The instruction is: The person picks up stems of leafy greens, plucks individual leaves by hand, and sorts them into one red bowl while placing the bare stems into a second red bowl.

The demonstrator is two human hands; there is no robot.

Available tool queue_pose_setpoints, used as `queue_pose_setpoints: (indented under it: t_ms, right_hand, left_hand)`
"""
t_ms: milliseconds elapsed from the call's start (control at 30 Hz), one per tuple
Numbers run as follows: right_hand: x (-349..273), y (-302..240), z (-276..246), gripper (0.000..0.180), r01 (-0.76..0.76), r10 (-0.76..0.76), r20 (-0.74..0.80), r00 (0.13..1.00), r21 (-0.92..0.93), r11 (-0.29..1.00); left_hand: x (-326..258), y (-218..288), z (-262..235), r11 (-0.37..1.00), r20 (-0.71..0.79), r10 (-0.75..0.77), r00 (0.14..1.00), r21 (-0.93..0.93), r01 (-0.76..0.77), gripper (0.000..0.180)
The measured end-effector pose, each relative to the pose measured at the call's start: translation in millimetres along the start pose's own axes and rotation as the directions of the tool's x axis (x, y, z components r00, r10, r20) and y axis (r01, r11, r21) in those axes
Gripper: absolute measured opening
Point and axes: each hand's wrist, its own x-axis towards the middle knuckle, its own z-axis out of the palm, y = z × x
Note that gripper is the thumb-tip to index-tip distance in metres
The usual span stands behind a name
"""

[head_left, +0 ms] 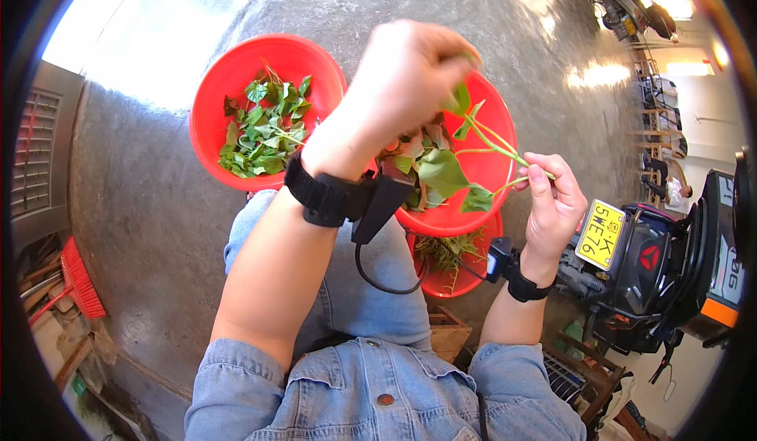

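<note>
Both the left hand (406, 74) and right hand (552, 204) pinch a leafy green stem (493, 145) above a red basin (489, 165).

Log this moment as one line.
left hand: pinching leaf | right hand: holding green stem | below: red bowl | left: bowl of leaves

left hand (406, 74) raised, fingers curled into a loose fist, pinching at fingertips, back of hand toward camera; forearm bare, black band on wrist. right hand (554, 204) lower, palm inward, thumb and forefinger pinched together; black band on that wrist too, sleeves rolled at both elbows
</note>
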Motion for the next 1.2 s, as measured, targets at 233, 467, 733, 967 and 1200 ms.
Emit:
queue_pose_setpoints:
  t_ms: [233,467,733,967,1200]
  right_hand:
    - [15,-8,-9,0.008,0.11,-0.088,0.188,0.978,-0.11,0.988]
    - [18,-11,-10,0.006,0.152,-0.123,0.228,0.966,-0.114,0.982]
    - [16,-7,-14,0.007,0.15,-0.129,0.225,0.966,-0.078,0.986]
    - [15,-2,-6,0.007,0.104,-0.062,0.205,0.977,-0.204,0.973]
    - [11,0,20,0.011,0.268,-0.139,0.328,0.934,-0.391,0.881]
  left_hand:
    - [-13,-4,16,0.902,0.421,0.227,0.878,0.25,-0.353,0.011]
    - [-14,1,17,0.911,0.586,0.128,0.8,0.251,-0.329,0.011]
    - [-9,0,14,0.99,0.612,0.119,0.781,-0.012,-0.141,0.014]
    - [-9,-3,32,1.0,0.263,-0.009,0.965,0.016,0.005,0.015]
    - [-22,-11,62,0.954,0.097,-0.298,0.95,-0.002,0.3,0.016]
